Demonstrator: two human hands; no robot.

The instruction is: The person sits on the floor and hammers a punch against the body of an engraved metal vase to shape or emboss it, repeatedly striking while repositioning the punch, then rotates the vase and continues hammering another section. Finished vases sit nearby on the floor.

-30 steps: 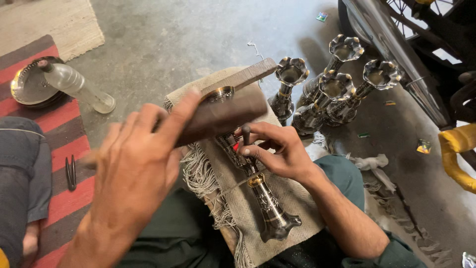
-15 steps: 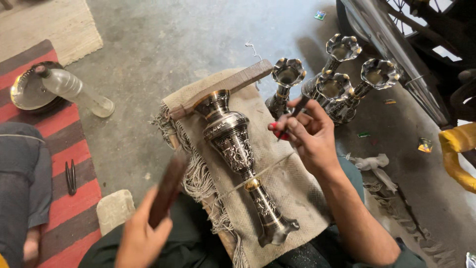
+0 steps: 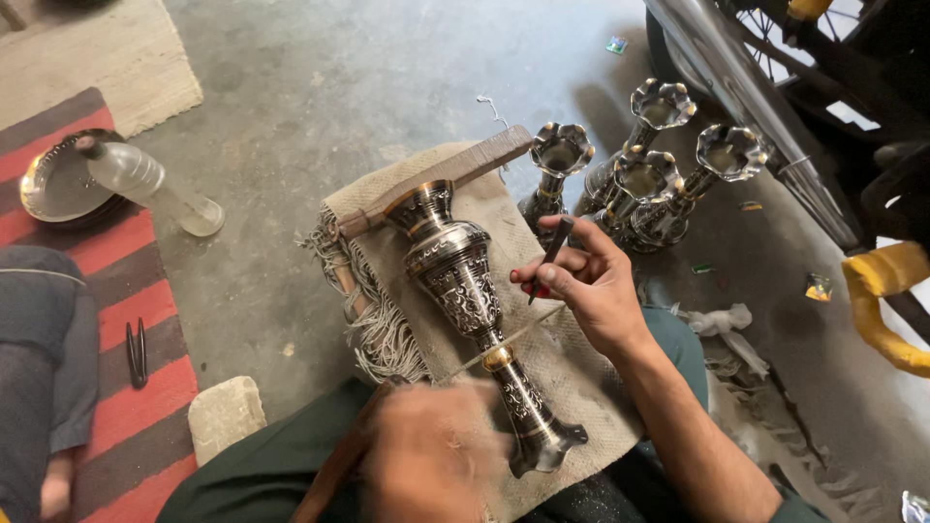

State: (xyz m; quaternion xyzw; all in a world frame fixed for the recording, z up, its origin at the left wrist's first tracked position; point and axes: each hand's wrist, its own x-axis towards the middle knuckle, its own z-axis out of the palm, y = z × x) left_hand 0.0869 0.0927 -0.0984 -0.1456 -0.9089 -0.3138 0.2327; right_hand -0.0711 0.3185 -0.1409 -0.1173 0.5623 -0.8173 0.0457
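- Head view: an engraved metal vase (image 3: 465, 281) is seen lying on its side on a burlap cloth (image 3: 572, 378) spread over the lap, its mouth against a wooden bar (image 3: 446, 179) and its foot toward the person.
- Since a second ago the left hand (image 3: 436, 460) has been drawn back from over the vase to just below its foot; it is blurred, and its grip is closed round a brown wooden striker (image 3: 334, 470).
- The right hand (image 3: 591, 286) has been lifted off the vase's neck and is now held just right of the vase's body, with a thin dark chisel (image 3: 550, 254) pinched between the fingers.
- With both tools clear, the whole vase is uncovered; a pause between blows is judged likely.
- Right of the vase, four more vases (image 3: 630, 174) are stood together on the concrete floor (image 3: 320, 68).
- Small wrappers are scattered right of the vase: a green scrap (image 3: 616, 45) far up, and a yellow-green one (image 3: 819, 287) beside a yellow tube (image 3: 886, 300).
- Left of the vase, a clear bottle (image 3: 145, 184) is laid across a metal dish (image 3: 53, 184).
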